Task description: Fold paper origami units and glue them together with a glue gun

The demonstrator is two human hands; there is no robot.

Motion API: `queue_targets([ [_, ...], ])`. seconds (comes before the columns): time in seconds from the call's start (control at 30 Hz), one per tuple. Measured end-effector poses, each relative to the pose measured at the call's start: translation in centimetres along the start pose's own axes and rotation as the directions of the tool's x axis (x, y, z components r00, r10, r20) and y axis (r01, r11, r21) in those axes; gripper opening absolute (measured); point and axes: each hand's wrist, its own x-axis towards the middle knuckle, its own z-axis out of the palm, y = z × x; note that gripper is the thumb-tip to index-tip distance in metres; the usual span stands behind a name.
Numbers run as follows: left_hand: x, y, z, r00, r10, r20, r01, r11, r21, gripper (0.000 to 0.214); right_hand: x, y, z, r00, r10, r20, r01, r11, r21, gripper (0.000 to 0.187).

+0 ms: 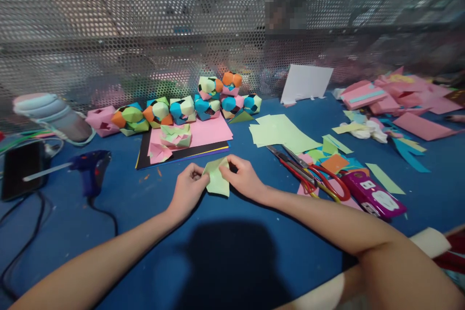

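A small sheet of light green paper [218, 181] is held between both hands above the blue table [152, 261]. My left hand [188, 189] pinches its left edge between thumb and fingers. On the other side, my right hand [242, 175] grips the upper right part with thumb and fingertips. The sheet looks slightly bent. Just behind the hands lie stacked pink sheets [209, 134] on black paper, with a crumpled light green paper piece [176, 135] on top. Nearest the right hand are scissors [329, 181] with red handles.
Folded paper balls [183, 109] line the back by a perforated metal screen [127, 58]. A glue gun [92, 169], phone [23, 169] and bottle [54, 116] are at left. Green sheets [283, 133], a purple case [376, 194], a white card [307, 82] and pink scraps [403, 92] spread rightward.
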Motion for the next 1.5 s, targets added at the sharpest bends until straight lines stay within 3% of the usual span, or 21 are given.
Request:
queue_targets([
  [0.23,0.3,0.0,-0.2,0.994,0.003,0.110,0.004,0.998,-0.064,0.016,0.1,0.7,0.1,0.991,-0.133,-0.004,0.133,0.989,-0.065,0.015],
  [0.47,0.4,-0.5,-0.2,0.998,0.002,0.068,-0.001,1.000,-0.005,0.018,0.1,0.3,-0.1,0.996,-0.083,-0.045,0.083,0.996,-0.009,0.008],
  [0.57,0.3,-0.3,-0.1,0.997,-0.007,0.073,0.007,1.000,0.009,0.018,0.1,0.1,-0.1,0.992,-0.121,-0.033,0.120,0.992,-0.024,0.009],
  [0.83,0.2,0.4,-0.2,0.998,-0.031,0.056,0.033,0.999,-0.028,0.019,-0.1,1.2,0.0,0.926,-0.372,0.066,0.377,0.922,-0.088,0.018],
  [1.2,0.1,0.2,-0.4,0.989,-0.019,0.148,0.039,0.991,-0.131,0.024,-0.3,2.1,-0.3,0.862,-0.481,0.161,0.502,0.853,-0.143,0.031],
  [1.5,0.1,0.5,-0.4,0.989,-0.051,0.141,0.061,0.996,-0.071,0.026,-0.3,1.8,-0.6,0.835,-0.500,0.229,0.544,0.813,-0.209,0.033],
])
